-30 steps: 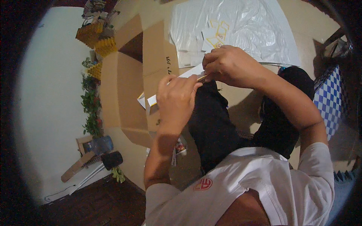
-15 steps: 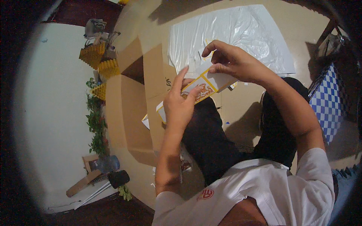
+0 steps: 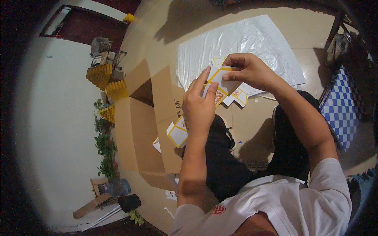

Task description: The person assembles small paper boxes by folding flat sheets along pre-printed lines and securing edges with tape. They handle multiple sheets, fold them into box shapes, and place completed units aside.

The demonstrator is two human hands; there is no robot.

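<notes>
A long white folding carton with yellow edge lines and an orange-brown printed pattern slants between my hands. My left hand is wrapped around its middle, thumb on the near face and fingers along the far side. At its upper end, my right hand pinches a plain white flap between thumb and fingers. Part of the printed face is hidden behind my left hand. Just beyond the carton, more flat white card pieces with yellow lines lie on the floor by the plastic sheet.
A large open cardboard box stands to my left. White sheeting under clear plastic lies ahead on the floor. A blue-and-white checked item is at the right. Yellow stacked pieces and plants line the left wall.
My left hand has shifted up along the carton, which now stands more steeply. The right hand's raised fingers have come down onto the end flap. The whole view has shifted slightly.
</notes>
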